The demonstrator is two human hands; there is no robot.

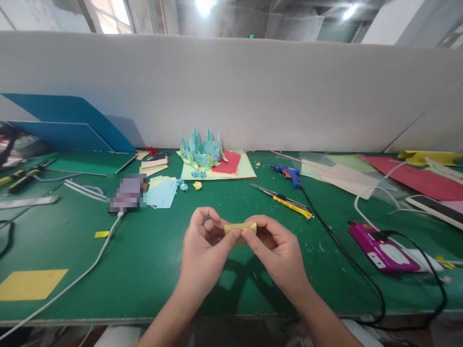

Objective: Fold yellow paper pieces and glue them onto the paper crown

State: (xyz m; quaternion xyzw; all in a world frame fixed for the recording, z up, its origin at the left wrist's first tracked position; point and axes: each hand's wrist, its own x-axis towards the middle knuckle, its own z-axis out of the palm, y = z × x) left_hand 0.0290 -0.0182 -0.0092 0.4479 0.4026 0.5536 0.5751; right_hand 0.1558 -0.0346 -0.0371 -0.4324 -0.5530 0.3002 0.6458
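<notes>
Between my two hands is a small piece of folded yellow paper point(240, 226), lifted above the green table. My left hand point(204, 248) pinches its left end between thumb and fingers. The right end is gripped by my right hand point(280, 250), and both thumbs press on the near face, almost touching. Beyond my hands sits a small yellow folded paper piece point(197, 185), beside little blue folded pieces point(183, 185). Farther back stands a blue and green folded-paper ring point(202, 149) with pointed tips.
A yellow utility knife point(292, 206) and a blue glue gun point(289, 174) lie ahead on the right. The purple power strip point(383, 248) with cables is at right. At left are a charging phone point(127, 193), light blue paper sheets point(161, 193) and a yellow sheet point(32, 284).
</notes>
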